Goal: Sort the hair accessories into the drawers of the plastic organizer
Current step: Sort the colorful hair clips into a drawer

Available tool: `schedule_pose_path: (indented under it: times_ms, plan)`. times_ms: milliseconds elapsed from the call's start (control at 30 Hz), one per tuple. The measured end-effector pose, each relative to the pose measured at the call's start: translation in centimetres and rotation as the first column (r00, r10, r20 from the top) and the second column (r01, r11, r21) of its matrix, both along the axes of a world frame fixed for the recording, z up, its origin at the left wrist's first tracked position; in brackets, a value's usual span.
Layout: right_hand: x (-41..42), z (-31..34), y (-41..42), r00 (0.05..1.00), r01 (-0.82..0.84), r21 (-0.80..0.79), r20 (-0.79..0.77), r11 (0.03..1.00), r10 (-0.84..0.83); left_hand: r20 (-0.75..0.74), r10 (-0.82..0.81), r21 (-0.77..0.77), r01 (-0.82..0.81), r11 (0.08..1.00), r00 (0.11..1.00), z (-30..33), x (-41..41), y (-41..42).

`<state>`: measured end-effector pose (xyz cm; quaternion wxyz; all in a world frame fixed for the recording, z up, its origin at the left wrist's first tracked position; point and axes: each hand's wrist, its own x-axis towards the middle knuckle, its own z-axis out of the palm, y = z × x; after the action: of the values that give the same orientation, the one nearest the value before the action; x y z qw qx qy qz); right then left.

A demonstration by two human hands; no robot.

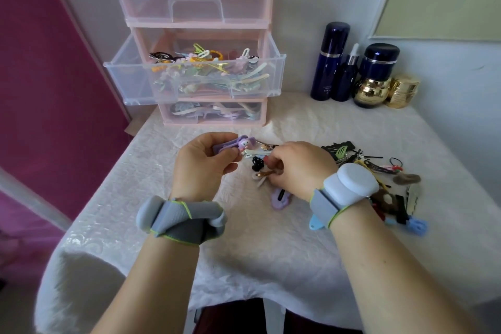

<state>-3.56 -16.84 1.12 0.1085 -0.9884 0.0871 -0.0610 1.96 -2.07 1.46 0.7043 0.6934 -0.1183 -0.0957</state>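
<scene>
- Head view: left hand (204, 163) is raised in front of the plastic organizer (193, 43), fingers curled round a bunch of clips. On top is a purple cartoon clip (242, 144), with a white snap clip (254, 154) just under it.
- Right hand (299, 168) is low over the tablecloth (244, 252), right of the left hand. Its fingertips pinch a small brown-gold clip (267, 173), next to a black mini claw clip (257, 163).
- Both wrists wear grey strap-on sensor bands; forearms come in from the bottom edge, palms turned inward.
- Middle drawer (195, 73) of the organizer is pulled out and already holds mixed pastel clips. Top drawer is closed and looks empty; bottom drawer is closed with ribbon-like pieces inside.
- Unsorted accessory pile (379, 171) lies right of the organizer's front, beyond the right hand. A lilac clip (282, 199) sits on the cloth near the right wrist.
- Risk: the left hand's bundle is loose and stacked, so a clip could slip out when carried to the drawer.
- Risk: small clips may snag each other, so the pinch lifts two at once.
- Risk: the right forearm could sweep the pile off the table edge.
- Risk: items could end up in the wrong drawer, since the open one is already crowded.
</scene>
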Motion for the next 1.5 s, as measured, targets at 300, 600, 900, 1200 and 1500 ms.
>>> schedule_pose_path:
  times_ms: [300,600,900,1200,1500]
  plan:
    - [-1.4,0.2,-2.1,0.959,0.027,0.569,0.216,0.822,-0.182,-0.040,-0.020,-0.031,0.018,0.999,0.999,0.3,-0.4,0.1]
    - [-2.4,3.2,-3.0,0.857,-0.285,0.837,0.441,0.467,-0.266,0.150,-0.036,-0.031,0.041,0.999,0.988,3.5,-1.1,-1.1]
    - [1.4,9.0,-0.8,0.715,-0.453,0.740,0.635,0.497,-0.294,0.594,0.043,0.123,-0.143,0.982,0.803,9.9,1.4,-1.4]
    - [5.9,11.1,-0.2,0.791,-0.078,0.472,0.566,0.878,-0.234,0.646,-0.061,0.505,-0.366,0.782,0.761,12.7,6.0,-2.0]
    - [5.4,9.4,-0.8,0.656,-0.057,0.380,0.711,0.923,-0.252,0.786,-0.018,0.394,-0.479,0.784,0.618,11.0,5.2,-2.1]
